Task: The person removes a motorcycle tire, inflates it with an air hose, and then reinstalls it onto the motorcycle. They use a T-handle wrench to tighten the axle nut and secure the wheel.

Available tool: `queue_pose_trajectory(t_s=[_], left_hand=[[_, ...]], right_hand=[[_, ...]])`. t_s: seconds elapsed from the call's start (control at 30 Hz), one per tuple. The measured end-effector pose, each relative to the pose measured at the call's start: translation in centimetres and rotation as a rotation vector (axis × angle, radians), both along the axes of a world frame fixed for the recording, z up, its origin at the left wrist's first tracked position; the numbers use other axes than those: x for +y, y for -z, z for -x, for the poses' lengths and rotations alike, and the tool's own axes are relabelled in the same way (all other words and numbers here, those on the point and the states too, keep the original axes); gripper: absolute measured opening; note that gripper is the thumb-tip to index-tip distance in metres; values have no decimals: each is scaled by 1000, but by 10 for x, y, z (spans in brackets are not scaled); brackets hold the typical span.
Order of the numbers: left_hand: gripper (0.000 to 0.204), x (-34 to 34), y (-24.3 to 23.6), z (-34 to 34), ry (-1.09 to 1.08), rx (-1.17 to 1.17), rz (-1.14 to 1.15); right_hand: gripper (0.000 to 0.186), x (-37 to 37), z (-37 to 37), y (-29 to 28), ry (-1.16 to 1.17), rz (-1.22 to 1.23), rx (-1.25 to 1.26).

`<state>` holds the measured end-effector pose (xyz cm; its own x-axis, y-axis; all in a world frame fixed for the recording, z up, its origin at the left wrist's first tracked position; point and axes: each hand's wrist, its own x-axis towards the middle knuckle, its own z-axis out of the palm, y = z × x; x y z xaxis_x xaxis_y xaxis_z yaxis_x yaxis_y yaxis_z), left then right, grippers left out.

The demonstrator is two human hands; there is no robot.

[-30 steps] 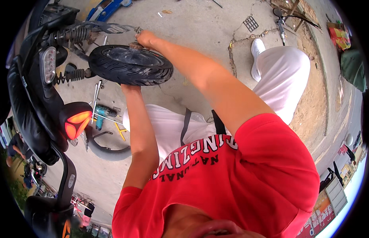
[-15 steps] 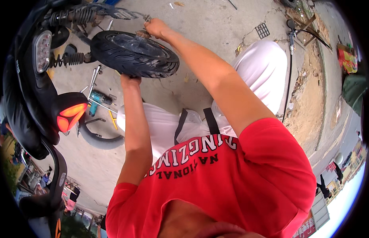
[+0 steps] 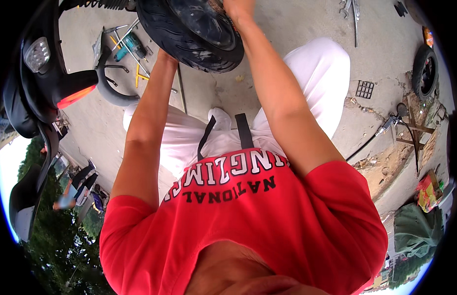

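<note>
A black-tyred wheel with a dull, dirty centre fills the top middle, beside the dark suspension spring of a black scooter. My left hand grips the underside of the tyre, its fingers mostly hidden behind it. My right hand is closed at the far side of the wheel by a rusty part near the centre; what its fingers hold is hidden at the upper edge. Below the wheel on the left lie a teal power drill, a yellow T-handle tool, metal rods and a grey curved fender.
Spanners lie at the top right. Further right are a spare tyre, a small grate, an air gun with black hose, broken wooden slats and green fabric. People are in the left background.
The view has swung, so the scooter and floor items appear shifted. The wheel and both hands now sit higher and further right in the picture, with the hands still at the wheel.
</note>
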<state>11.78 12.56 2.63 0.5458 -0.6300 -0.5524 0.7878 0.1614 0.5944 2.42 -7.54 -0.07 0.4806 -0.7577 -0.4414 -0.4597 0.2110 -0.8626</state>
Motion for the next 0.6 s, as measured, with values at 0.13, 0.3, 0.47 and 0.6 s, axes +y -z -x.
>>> queue_pose_trajectory(t_s=[0.13,0.3,0.47,0.6], left_hand=[[38,-9,-10,6,-39,-43,-32],[39,-15,-19,10,-74,-90,-60],[40,-17,-20,10,-106,-143,-81],[40,-13,-18,10,-118,-171,-97]], right_hand=[[36,-2,6,-15,61,17,-17],[37,-5,2,-14,58,-69,-17],[36,0,1,-14,145,7,-14],[35,4,-1,-15,215,37,-29]])
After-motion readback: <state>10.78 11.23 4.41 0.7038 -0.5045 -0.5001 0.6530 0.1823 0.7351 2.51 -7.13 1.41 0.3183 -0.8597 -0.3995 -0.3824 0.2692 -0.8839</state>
